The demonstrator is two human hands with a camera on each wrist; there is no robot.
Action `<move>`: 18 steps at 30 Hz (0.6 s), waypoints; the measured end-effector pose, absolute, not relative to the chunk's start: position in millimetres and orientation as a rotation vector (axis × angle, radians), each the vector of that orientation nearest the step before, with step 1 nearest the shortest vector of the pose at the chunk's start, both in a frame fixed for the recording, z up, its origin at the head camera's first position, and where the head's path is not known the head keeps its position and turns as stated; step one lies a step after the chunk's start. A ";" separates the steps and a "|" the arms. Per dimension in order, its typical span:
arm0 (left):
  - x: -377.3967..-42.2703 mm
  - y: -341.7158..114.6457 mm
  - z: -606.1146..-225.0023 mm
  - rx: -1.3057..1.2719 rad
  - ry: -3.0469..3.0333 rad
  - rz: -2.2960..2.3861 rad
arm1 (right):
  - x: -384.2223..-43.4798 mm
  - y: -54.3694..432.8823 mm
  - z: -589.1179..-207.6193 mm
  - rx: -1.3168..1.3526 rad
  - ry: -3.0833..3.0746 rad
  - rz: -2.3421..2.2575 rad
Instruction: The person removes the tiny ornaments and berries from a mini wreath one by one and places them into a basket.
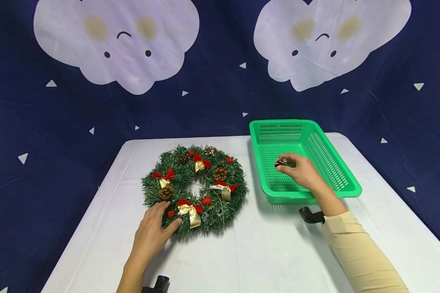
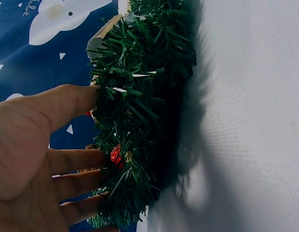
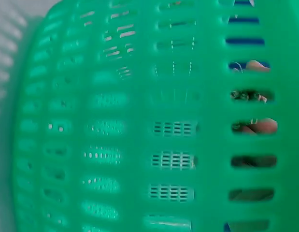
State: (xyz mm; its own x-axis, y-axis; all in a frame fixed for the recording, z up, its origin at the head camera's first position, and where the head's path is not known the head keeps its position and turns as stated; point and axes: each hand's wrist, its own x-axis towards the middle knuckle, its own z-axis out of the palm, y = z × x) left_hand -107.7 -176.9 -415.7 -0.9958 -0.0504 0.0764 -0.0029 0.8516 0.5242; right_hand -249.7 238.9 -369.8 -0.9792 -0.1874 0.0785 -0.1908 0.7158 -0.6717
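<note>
Over the green plastic basket (image 1: 257, 162), my right hand (image 1: 300, 170) pinches a small brown pine cone (image 1: 280, 162) between thumb and fingers. In the right wrist view the slotted basket wall (image 3: 212, 145) hides most of that hand; only bits of fingers show through the slots. On the left part of the table lies a green Christmas wreath (image 1: 230, 207) with red-and-gold bows, red berries and several pine cones. My left hand (image 1: 152, 230) rests on its near-left edge, thumb and fingers spread and fairly straight; in the left wrist view the fingertips touch the green needles (image 2: 139, 96).
A white cloth covers the table (image 1: 271, 252). Behind it hangs a dark blue backdrop (image 1: 220, 101) with pale clouds and small white triangles. Black straps with mounts sit at both wrists. The basket's raised rim runs beneath my right forearm.
</note>
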 end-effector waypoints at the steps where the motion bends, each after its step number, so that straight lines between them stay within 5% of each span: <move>1: -107.8 -177.1 -415.8 0.043 -2.941 -0.831 | -250.1 240.4 -369.4 0.322 -2.919 1.133; 18: -108.3 -177.4 -417.6 0.032 -2.930 -0.822 | -257.4 257.4 -373.2 0.389 -3.004 1.110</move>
